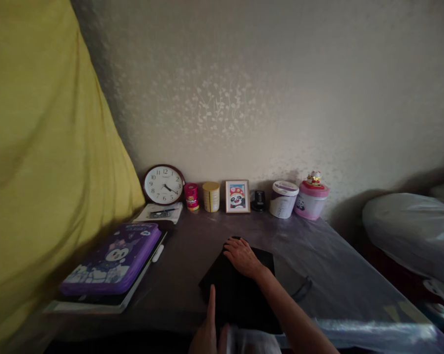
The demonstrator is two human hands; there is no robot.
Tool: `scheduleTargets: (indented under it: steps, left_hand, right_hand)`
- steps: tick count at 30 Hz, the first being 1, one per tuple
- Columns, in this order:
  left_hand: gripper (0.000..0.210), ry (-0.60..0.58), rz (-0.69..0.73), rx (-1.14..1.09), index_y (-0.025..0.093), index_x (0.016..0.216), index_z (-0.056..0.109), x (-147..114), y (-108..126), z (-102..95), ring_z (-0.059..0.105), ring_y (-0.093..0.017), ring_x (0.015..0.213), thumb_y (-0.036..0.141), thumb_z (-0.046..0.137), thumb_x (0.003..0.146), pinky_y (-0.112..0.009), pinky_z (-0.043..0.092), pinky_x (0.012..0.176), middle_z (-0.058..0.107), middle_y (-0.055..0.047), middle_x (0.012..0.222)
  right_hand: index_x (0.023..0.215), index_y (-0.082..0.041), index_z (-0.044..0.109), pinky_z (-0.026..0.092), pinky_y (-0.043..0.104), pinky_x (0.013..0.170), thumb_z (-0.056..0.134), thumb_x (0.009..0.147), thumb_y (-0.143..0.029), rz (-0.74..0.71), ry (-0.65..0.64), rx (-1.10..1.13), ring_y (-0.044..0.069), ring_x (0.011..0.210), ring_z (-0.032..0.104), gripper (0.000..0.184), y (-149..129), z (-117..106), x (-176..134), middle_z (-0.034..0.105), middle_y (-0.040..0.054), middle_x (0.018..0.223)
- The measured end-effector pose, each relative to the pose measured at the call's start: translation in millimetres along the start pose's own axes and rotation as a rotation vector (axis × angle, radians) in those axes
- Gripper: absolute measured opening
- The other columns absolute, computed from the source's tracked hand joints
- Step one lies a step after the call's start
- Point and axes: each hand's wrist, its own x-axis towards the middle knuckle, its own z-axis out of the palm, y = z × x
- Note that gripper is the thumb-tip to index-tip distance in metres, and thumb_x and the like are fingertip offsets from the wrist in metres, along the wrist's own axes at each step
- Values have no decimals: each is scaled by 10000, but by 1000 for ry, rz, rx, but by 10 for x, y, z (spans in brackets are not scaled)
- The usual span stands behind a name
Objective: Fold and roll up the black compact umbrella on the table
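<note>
A flat black piece (240,295), apparently fabric, lies on the table with its far corners angled. I cannot tell its exact kind. My right hand (242,257) rests flat on its far part, fingers stretched out and pressing from above. Low at the near edge is my left hand (206,332), one finger stretched upward against the black piece and the thumb apart from it. The rest of that hand is cut off by the frame. Beside the thumb shows a blurred, whitish see-through thing (253,342). A dark strap (303,288) lies right of the black piece.
On the left, a purple cartoon case (107,260) lies on a dark flat item and papers, near a yellow curtain (59,147). Along the wall stand a clock (164,184), a pink can (191,196), a yellow can (211,196), a framed panda picture (237,196) and two tubs (282,199).
</note>
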Motion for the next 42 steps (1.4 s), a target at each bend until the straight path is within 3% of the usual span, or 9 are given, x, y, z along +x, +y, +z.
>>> scheduleTargets:
  steps: [3, 8, 14, 19, 24, 27, 30, 35, 42]
  left_hand:
    - [647, -11, 40, 24, 130, 1461, 41, -18, 53, -32, 441, -147, 1286, 192, 298, 871, -239, 371, 1009, 360, -85, 1471]
    - [594, -38, 22, 110, 230, 1443, 212, -19, 26, -29, 579, -190, 1144, 205, 332, 862, -269, 408, 969, 572, -67, 1316]
    - [585, -32, 39, 35, 177, 1444, 215, 4, -45, -25, 644, -182, 1032, 204, 305, 867, -283, 431, 958, 681, -91, 1145]
    - [578, 11, 86, 22, 142, 1444, 215, 10, -96, 26, 589, -171, 1135, 206, 279, 874, -271, 406, 1000, 592, -90, 1288]
    - [581, 58, 141, 33, 144, 1456, 154, 20, -164, 105, 439, -145, 1285, 211, 273, 891, -270, 377, 1039, 425, -62, 1432]
    - [584, 67, 172, 43, 122, 1457, 111, 34, -230, 117, 423, -153, 1294, 227, 274, 907, -280, 394, 1029, 327, -92, 1478]
    - [589, 4, 191, 51, 138, 1460, 66, 48, -297, 100, 399, -154, 1305, 256, 282, 924, -282, 401, 1030, 314, -86, 1481]
    - [571, -18, 221, 61, 196, 1456, -7, 62, -361, 88, 330, -136, 1338, 264, 238, 946, -321, 357, 1076, 240, -62, 1508]
    - [576, -27, 212, 62, 238, 1448, -35, 71, -372, 106, 332, -145, 1338, 257, 244, 945, -362, 362, 1077, 249, -60, 1505]
  right_hand:
    - [1120, -224, 635, 239, 414, 1082, 397, 962, -287, 13, -56, -22, 192, 1267, 435, 293, 33, -33, 53, 621, 51, 1235]
    - [1043, -219, 667, 263, 418, 1056, 391, 955, -244, 28, -86, -41, 213, 1239, 463, 290, 93, -51, 141, 659, 59, 1164]
    - [1036, -201, 660, 236, 400, 1077, 387, 959, -243, 25, -23, -28, 203, 1253, 449, 287, -146, -99, 38, 632, 79, 1203]
    - [983, -203, 678, 272, 398, 1075, 428, 945, -263, -79, -24, 82, 187, 1209, 500, 259, -302, 8, -125, 679, 61, 1112]
    - [1063, -144, 657, 366, 387, 1030, 495, 868, -171, 108, 209, 154, 229, 1182, 521, 255, -43, -65, -167, 616, 124, 1220]
    - [1052, -167, 655, 437, 379, 963, 470, 839, -161, 255, 390, 278, 218, 1070, 589, 282, 201, -196, -347, 660, 111, 1126]
    - [1019, -182, 658, 478, 387, 897, 435, 823, -206, 432, 471, 361, 223, 988, 626, 298, 427, -276, -637, 686, 99, 1039]
    - [980, -170, 660, 487, 409, 877, 457, 782, -349, 633, 526, 492, 253, 959, 643, 336, 619, -244, -1029, 695, 115, 1005]
    - [998, -172, 654, 506, 380, 800, 510, 738, -453, 752, 488, 706, 258, 883, 664, 409, 554, -124, -1183, 711, 105, 952]
